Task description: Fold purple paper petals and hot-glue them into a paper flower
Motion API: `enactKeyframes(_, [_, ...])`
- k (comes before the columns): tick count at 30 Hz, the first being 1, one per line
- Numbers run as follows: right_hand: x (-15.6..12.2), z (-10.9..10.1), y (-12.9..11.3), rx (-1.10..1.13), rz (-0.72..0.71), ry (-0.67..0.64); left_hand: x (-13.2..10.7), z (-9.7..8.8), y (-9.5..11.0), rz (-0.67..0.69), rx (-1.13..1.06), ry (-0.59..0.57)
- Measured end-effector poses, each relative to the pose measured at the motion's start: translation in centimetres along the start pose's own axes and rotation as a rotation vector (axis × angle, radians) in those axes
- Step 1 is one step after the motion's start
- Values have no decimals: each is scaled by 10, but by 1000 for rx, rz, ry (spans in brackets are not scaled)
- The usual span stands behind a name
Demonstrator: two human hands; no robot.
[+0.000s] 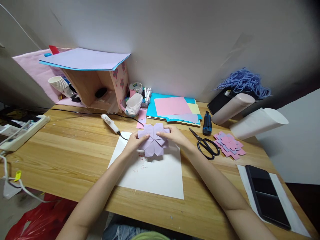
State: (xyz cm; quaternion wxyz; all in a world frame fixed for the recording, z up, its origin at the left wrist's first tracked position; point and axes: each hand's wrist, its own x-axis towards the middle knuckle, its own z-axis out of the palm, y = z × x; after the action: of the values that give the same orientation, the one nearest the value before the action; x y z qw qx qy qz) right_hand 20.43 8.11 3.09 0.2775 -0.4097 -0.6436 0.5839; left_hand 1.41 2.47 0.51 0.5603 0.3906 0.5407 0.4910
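Note:
A lilac paper flower [153, 145] with creased, notched petals is held up over a white sheet of paper [160, 180]. My left hand [135, 141] grips its left side, thumb on top near the centre. On the opposite side my right hand [173, 134] pinches it the same way; the fingers beneath are hidden. Small reddish marks show on the sheet below. To the right lie black-handled scissors [206, 143] and a stack of pink and lilac paper flowers [229, 145].
A white glue gun [110, 124] with a cord lies left of the sheet. Behind are coloured papers [172, 106], a wooden box [85, 83] and a blue utility knife [207, 123]. White rolls [258, 123], blue yarn [243, 83] and a black phone-like device [267, 196] stand or lie right.

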Motion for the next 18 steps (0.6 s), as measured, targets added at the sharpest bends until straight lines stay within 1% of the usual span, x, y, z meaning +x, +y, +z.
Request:
enactKeyframes(4, [0,3,4,55,16,4,0,-1,-1,9,-5,-18])
enactKeyframes(11, [0,9,7,125,64,23,2,-1,-2,17,-17,-15])
enactKeyframes(14, [0,10,5,96,36,46,2,-1,-2,-4,-12,1])
enactKeyframes(18, [0,14,4,6,-20,101,0,1,-3,-87,-33,-10])
